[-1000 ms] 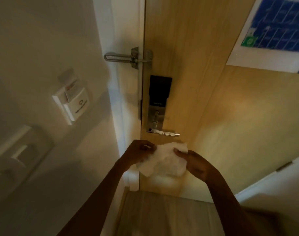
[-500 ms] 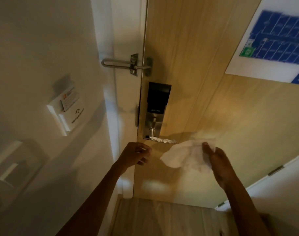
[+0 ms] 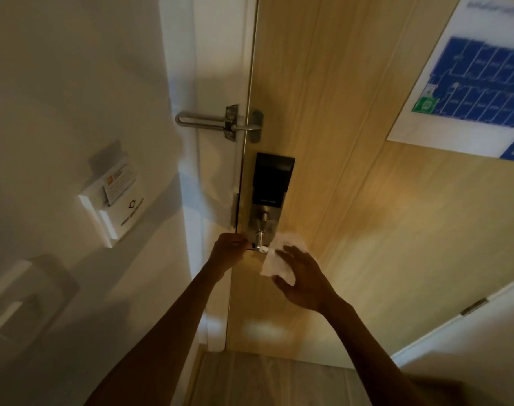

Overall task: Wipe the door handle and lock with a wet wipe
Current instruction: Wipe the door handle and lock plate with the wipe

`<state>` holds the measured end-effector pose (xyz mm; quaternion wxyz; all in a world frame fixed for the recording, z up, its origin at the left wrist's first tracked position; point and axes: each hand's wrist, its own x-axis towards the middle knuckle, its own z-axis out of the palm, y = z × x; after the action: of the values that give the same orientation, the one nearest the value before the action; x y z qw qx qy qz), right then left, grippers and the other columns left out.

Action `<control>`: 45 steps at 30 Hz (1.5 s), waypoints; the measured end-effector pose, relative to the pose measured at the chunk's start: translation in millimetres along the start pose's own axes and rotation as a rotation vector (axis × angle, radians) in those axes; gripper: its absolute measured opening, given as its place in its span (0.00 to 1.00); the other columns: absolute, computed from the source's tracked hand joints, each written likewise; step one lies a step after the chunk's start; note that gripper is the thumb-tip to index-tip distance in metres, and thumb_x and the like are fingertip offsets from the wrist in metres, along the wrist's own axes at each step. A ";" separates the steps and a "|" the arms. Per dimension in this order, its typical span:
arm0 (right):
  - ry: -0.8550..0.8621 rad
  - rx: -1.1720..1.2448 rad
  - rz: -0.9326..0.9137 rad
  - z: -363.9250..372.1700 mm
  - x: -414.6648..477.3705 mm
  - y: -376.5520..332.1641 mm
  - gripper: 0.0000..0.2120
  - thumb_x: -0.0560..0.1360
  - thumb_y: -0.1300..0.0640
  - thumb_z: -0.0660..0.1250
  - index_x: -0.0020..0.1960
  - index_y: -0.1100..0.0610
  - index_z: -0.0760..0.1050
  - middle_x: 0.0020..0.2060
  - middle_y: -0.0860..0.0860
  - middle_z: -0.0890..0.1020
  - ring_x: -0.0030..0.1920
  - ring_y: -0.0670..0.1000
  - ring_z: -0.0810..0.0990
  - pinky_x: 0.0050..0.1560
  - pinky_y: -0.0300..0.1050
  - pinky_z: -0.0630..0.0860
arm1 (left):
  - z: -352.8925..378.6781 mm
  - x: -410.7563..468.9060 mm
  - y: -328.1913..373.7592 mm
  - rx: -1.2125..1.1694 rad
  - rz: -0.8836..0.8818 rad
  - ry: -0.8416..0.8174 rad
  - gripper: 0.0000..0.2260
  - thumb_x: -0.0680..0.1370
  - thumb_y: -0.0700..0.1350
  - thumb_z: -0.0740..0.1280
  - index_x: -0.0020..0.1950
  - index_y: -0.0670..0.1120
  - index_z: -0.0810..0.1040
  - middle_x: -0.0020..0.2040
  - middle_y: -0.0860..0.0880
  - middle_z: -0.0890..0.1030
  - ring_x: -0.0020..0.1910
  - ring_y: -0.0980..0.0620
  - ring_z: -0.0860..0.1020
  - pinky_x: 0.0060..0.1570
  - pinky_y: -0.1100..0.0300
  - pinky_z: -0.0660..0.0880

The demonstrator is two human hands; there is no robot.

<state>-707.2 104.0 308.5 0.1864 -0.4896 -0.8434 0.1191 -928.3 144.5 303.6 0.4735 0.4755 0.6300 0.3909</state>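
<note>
**Wet wipe brought onto the door handle: handling and grip points**

The right hand's fingers (image 3: 298, 251) lie over the wet wipe (image 3: 274, 266) with the thumb under it, so the right hand (image 3: 305, 281) grips the sheet loosely, right at the lever of the door handle (image 3: 260, 240), most of which the wipe hides. The wipe is judged light, limp and damp: it will fold and bunch, so hold it across a broad patch under the fingers, not by a corner. The handle is rigid metal and probably slippery once wet; wrap the sheet round the lever and draw it along. The lock (image 3: 269, 189) just above is a flat fixed plate, suited to flat-finger pressure. The left hand (image 3: 228, 250) has its fingers curled with nothing seen in them, just beside the edge of the door (image 3: 352, 200); contact cannot be confirmed.
</note>
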 end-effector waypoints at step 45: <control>0.560 0.150 0.262 -45.2 45.5 13.3 0.10 0.78 0.58 0.64 0.56 0.59 0.80 0.47 0.56 0.85 0.43 0.48 0.82 0.43 0.38 0.77 | 14.8 10.8 0.0 -0.298 -0.048 -0.027 0.10 0.79 0.51 0.66 0.45 0.45 0.79 0.45 0.46 0.84 0.47 0.49 0.84 0.46 0.58 0.81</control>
<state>-697.8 150.9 353.2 0.4302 -0.5926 -0.6779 0.0647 -915.0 155.6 297.5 0.5566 0.3901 0.5698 0.4619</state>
